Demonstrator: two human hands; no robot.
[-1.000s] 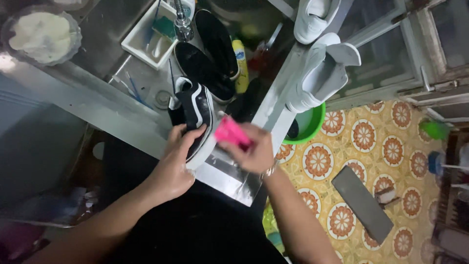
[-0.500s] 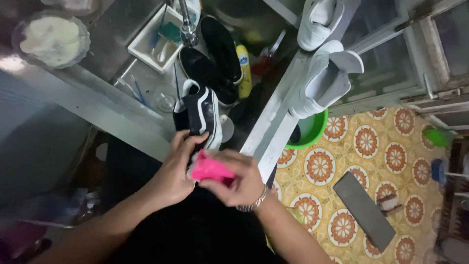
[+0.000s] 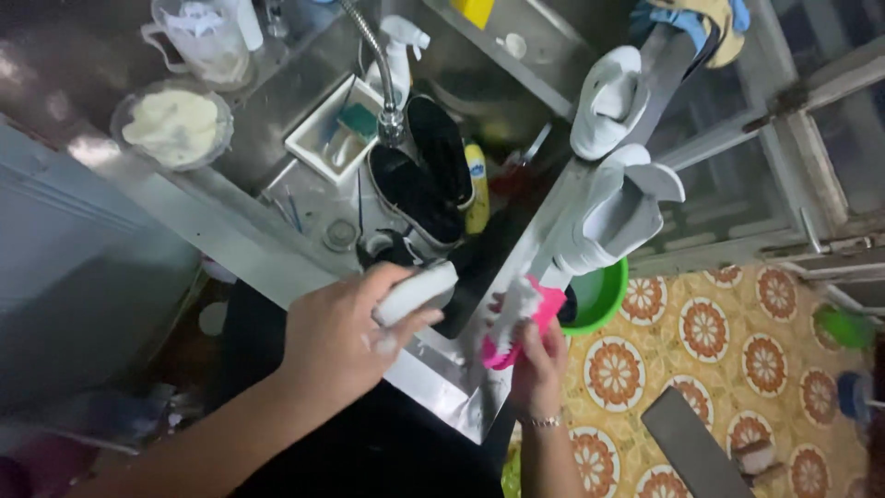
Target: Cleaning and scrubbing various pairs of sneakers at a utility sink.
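Pink scrubbing brush (image 3: 519,323), white bristles showing, is clenched in the grip of the right hand (image 3: 537,361), held just over the front edge of the steel sink (image 3: 516,55). Left hand (image 3: 346,337) grasps a dark sneaker (image 3: 426,293) by its white sole edge, fingers wrapped over the rubber; the shoe sits over the sink's front edge, just beside the brush, the two near but apparently not touching. A metal bracelet (image 3: 544,421) shows on the right wrist.

In the basin behind: a second pair of dark shoes (image 3: 426,180) under the tap (image 3: 378,65), a yellow bottle (image 3: 477,184) beside them. White sneakers (image 3: 613,157) rest on the sink's right rim. Green basin (image 3: 604,295) stands on the patterned tile floor (image 3: 728,350). On the steel worktop (image 3: 92,55) at left, a round bowl (image 3: 173,124) of white material.
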